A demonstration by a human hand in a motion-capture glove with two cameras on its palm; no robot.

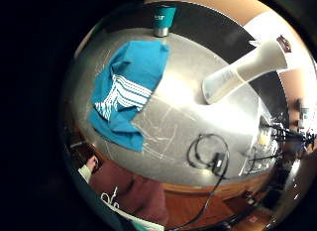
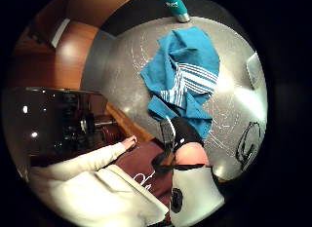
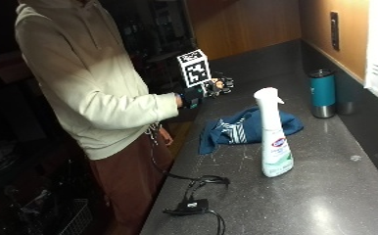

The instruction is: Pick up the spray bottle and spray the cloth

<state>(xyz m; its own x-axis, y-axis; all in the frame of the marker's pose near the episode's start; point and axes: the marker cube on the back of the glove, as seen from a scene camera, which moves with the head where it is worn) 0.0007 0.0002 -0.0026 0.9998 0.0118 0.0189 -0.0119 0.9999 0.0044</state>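
Since the long dark counter [image 3: 319, 196] is the biggest thing I see, I start there: the blue cloth [image 3: 241, 128] lies crumpled on it, soft and floppy, near the edge by the person. Just beside the cloth stands the white spray bottle [image 3: 275, 142], upright and alone. I think it is light, hard and a bit slippery, so I would grab its thin neck under the trigger. My right hand [image 3: 205, 92] hangs above the counter edge, well apart from the bottle, fingers loosely bent, holding nothing.
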